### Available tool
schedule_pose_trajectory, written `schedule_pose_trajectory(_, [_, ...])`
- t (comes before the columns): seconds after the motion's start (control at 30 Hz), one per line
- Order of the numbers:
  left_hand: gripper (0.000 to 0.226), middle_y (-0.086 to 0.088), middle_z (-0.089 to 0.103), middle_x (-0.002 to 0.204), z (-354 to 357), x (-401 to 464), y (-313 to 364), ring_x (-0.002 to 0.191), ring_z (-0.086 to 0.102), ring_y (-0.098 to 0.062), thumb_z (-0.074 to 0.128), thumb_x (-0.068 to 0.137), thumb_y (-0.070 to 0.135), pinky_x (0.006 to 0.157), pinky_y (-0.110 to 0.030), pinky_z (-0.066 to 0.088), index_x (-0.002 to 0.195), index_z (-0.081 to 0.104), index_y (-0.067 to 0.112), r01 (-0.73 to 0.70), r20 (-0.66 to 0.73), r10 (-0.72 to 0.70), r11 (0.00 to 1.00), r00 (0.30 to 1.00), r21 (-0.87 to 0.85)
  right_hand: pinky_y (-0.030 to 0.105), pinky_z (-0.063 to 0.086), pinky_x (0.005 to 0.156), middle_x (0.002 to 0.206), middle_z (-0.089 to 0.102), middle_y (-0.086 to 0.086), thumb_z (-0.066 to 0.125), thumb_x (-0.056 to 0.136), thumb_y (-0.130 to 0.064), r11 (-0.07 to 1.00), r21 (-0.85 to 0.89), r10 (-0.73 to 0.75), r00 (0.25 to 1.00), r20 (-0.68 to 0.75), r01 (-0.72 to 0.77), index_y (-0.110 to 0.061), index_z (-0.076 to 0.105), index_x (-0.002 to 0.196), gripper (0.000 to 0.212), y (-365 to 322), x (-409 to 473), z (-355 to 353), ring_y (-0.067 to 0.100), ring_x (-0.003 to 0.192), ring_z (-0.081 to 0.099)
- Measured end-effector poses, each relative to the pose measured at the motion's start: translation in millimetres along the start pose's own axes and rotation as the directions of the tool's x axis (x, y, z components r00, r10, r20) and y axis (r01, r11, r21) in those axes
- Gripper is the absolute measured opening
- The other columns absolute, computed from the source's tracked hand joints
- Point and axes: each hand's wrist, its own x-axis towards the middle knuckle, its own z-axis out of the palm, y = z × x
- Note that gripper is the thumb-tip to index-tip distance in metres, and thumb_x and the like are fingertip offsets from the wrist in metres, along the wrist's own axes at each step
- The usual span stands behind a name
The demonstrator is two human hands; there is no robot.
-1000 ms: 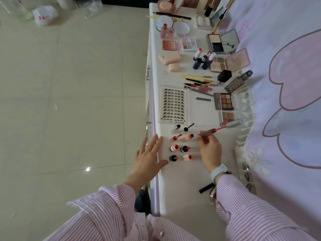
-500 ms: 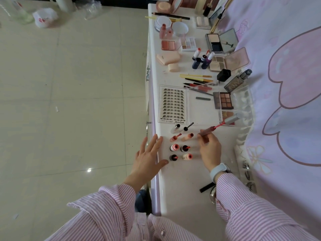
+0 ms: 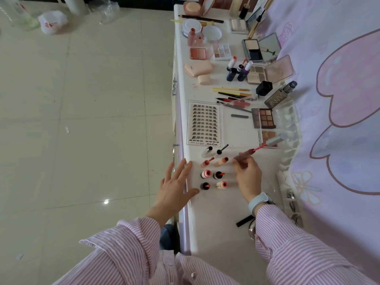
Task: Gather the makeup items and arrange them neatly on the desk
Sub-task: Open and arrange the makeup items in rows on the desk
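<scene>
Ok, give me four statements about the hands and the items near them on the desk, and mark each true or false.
1. The right hand holds a lip gloss tube. True.
2. The left hand grips a small bottle. False: it is open, fingers spread, at the desk edge.
3. The lash sheet lies beyond the small bottles. True.
4. The right wrist is bare. False: it wears a pale watch.

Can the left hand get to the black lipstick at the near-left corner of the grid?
Probably yes. The left hand is open and empty at the desk edge, its thumb tip just beside the black lipstick, with nothing between them.
</scene>
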Motion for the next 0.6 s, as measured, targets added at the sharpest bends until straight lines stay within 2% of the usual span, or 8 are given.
schedule_pose_trajectory(0.17, [0.081, 0.015, -0.007, 0.155, 0.5, -0.2, -0.2, 0.142, -0.015, -0.015, 0.052, 0.088, 0.050, 0.113, -0.041, 0.015, 0.147, -0.002, 0.033, 0.003, -0.005, -0.003, 1.000, 1.000, 0.008, 0.023, 0.040, 0.074, 0.089, 0.060, 0.006, 0.060, 0.087, -0.013, 0.999, 0.018, 0.036, 0.999, -0.004, -0.036, -0.006, 0.058, 0.110, 0.024, 1.3, -16.7, -15.8, 0.018, 0.082, 0.055])
schedule_pose_trajectory(0.23, [0.080, 0.014, -0.006, 0.155, 0.1, -0.1, 0.7, 0.142, -0.013, -0.015, 0.052, 0.088, 0.049, 0.112, -0.042, 0.017, 0.147, 0.000, 0.033, 0.004, -0.010, -0.004, 1.000, 1.000, 0.006, 0.027, 0.043, 0.074, 0.092, 0.060, 0.007, 0.059, 0.086, -0.007, 0.999, -0.025, -0.031, 0.999, -0.037, 0.030, -0.004, 0.060, 0.105, 0.019, 1.3, -31.2, -29.4, 0.019, 0.083, 0.055])
schedule_pose_trajectory(0.27, [0.080, 0.014, -0.005, 0.156, -0.2, -0.7, 1.1, 0.142, -0.012, -0.015, 0.052, 0.088, 0.048, 0.112, -0.043, 0.017, 0.147, 0.001, 0.032, 0.005, -0.012, -0.005, 1.000, 1.000, 0.007, 0.030, 0.045, 0.074, 0.092, 0.060, 0.007, 0.060, 0.084, -0.003, 0.990, -0.088, -0.112, 0.993, -0.030, 0.109, -0.004, 0.062, 0.100, 0.016, 2.4, -40.3, -37.1, 0.022, 0.083, 0.055])
schedule_pose_trajectory(0.33, [0.078, 0.012, -0.002, 0.156, 0.4, -1.7, 2.3, 0.143, -0.009, -0.016, 0.053, 0.089, 0.046, 0.113, -0.043, 0.019, 0.148, 0.004, 0.030, 0.011, -0.028, -0.011, 1.000, 1.000, -0.002, 0.033, 0.046, 0.075, 0.090, 0.062, 0.006, 0.067, 0.077, -0.003, 0.895, -0.310, -0.298, 0.947, 0.118, 0.320, -0.006, 0.064, 0.093, 0.016, 6.8, -58.6, -51.5, 0.026, 0.085, 0.056])
schedule_pose_trajectory(0.37, [0.077, 0.010, 0.000, 0.156, 0.8, -3.2, 3.9, 0.143, -0.007, -0.016, 0.053, 0.089, 0.045, 0.113, -0.043, 0.019, 0.148, 0.006, 0.029, 0.012, -0.041, -0.012, 1.000, 0.999, -0.011, 0.035, 0.046, 0.075, 0.092, 0.062, 0.005, 0.070, 0.075, -0.009, 0.815, -0.417, -0.325, 0.914, 0.244, 0.401, -0.009, 0.065, 0.093, 0.020, 9.2, -69.0, -57.9, 0.027, 0.087, 0.056])
schedule_pose_trajectory(0.4, [0.076, 0.009, 0.004, 0.156, 1.4, -4.8, 5.5, 0.143, -0.004, -0.016, 0.054, 0.089, 0.043, 0.113, -0.042, 0.018, 0.148, 0.009, 0.028, 0.016, -0.059, -0.017, 1.000, 0.998, -0.026, 0.037, 0.045, 0.075, 0.095, 0.061, 0.003, 0.070, 0.073, -0.016, 0.735, -0.498, -0.304, 0.881, 0.362, 0.459, -0.012, 0.065, 0.096, 0.023, 11.0, -79.1, -63.1, 0.026, 0.090, 0.056])
schedule_pose_trajectory(0.47, [0.072, 0.004, 0.009, 0.156, 3.3, -8.3, 9.3, 0.142, 0.001, -0.017, 0.056, 0.089, 0.039, 0.112, -0.040, 0.020, 0.147, 0.016, 0.025, 0.024, -0.100, -0.029, 0.998, 0.995, -0.053, 0.037, 0.042, 0.077, 0.101, 0.058, -0.001, 0.062, 0.073, -0.024, 0.612, -0.584, -0.231, 0.827, 0.512, 0.533, -0.018, 0.062, 0.101, 0.029, 13.2, -95.6, -69.2, 0.024, 0.096, 0.054])
schedule_pose_trajectory(0.6, [0.067, -0.008, 0.014, 0.154, 5.8, -16.1, 15.4, 0.140, 0.011, -0.024, 0.060, 0.088, 0.032, 0.109, -0.041, 0.026, 0.144, 0.026, 0.019, 0.041, -0.146, -0.057, 0.993, 0.988, -0.107, 0.036, 0.029, 0.080, 0.114, 0.045, -0.001, 0.046, 0.079, -0.020, 0.461, -0.682, -0.095, 0.796, 0.598, 0.567, -0.020, 0.050, 0.109, 0.030, 14.0, -104.4, -65.8, 0.024, 0.106, 0.042])
